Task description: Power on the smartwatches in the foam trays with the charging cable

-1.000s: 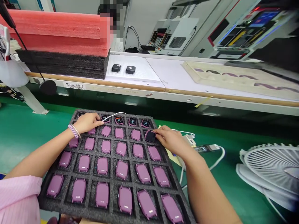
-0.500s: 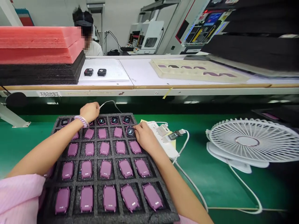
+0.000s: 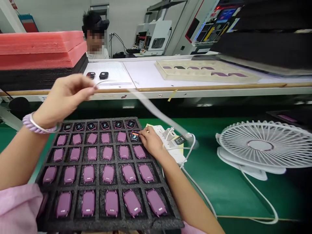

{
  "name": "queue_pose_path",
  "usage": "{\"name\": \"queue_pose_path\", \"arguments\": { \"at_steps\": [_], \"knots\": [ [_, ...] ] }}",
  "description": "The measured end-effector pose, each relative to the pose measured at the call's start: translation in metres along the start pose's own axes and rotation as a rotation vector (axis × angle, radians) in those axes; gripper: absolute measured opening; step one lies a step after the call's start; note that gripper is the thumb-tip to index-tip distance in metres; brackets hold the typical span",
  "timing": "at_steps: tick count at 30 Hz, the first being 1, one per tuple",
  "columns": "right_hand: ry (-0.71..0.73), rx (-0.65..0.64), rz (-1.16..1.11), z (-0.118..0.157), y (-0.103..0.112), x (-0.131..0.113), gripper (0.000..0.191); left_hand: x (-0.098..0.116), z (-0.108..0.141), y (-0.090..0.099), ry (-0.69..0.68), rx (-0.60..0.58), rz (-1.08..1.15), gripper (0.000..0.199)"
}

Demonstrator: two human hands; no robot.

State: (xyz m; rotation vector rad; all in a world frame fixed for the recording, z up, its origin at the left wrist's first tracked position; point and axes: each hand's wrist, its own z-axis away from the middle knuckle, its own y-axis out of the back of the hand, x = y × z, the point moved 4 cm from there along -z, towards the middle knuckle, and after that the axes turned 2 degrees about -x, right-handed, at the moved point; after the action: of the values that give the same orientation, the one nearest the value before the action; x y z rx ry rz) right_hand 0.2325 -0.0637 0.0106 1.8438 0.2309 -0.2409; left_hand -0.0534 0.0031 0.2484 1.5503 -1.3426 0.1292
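Note:
A dark foam tray (image 3: 97, 226) holds rows of purple watch bodies (image 3: 111, 203), most with their backs up; those in the far row show dark screens. My left hand (image 3: 65, 96) is raised above the tray's far left part, pinching the end of a thin white cable (image 3: 156, 110) that is blurred and stretches right towards a power strip. My right hand (image 3: 149, 139) is at the tray's right edge, its fingertips closed on a watch with a lit screen (image 3: 134, 136), which shows an orange band.
Right of the tray lies a white power strip (image 3: 176, 154) with plugs. A white fan (image 3: 260, 146) stands farther right. The shelf behind carries pink foam (image 3: 41, 52), two black watches (image 3: 103, 75) and a cream tray (image 3: 168, 75). A person (image 3: 95, 35) sits beyond.
My left hand has moved up and to the left, pulling the white cable across above the tray. My right hand stays at the watch, whose screen now shows an orange band.

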Motion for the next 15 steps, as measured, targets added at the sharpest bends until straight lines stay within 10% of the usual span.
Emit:
{"name": "queue_pose_path", "arguments": {
  "at_steps": [7, 15],
  "knots": [
    [0.192, -0.048, 0.100, -0.012, 0.008, 0.007, 0.028, -0.158, 0.105, 0.062, 0.412, -0.110, -0.328, 0.052],
    [0.338, -0.189, 0.014, -0.049, -0.004, 0.036, 0.024, -0.168, 0.163, 0.040, 0.335, -0.303, -0.332, 0.036]
  ]
}}
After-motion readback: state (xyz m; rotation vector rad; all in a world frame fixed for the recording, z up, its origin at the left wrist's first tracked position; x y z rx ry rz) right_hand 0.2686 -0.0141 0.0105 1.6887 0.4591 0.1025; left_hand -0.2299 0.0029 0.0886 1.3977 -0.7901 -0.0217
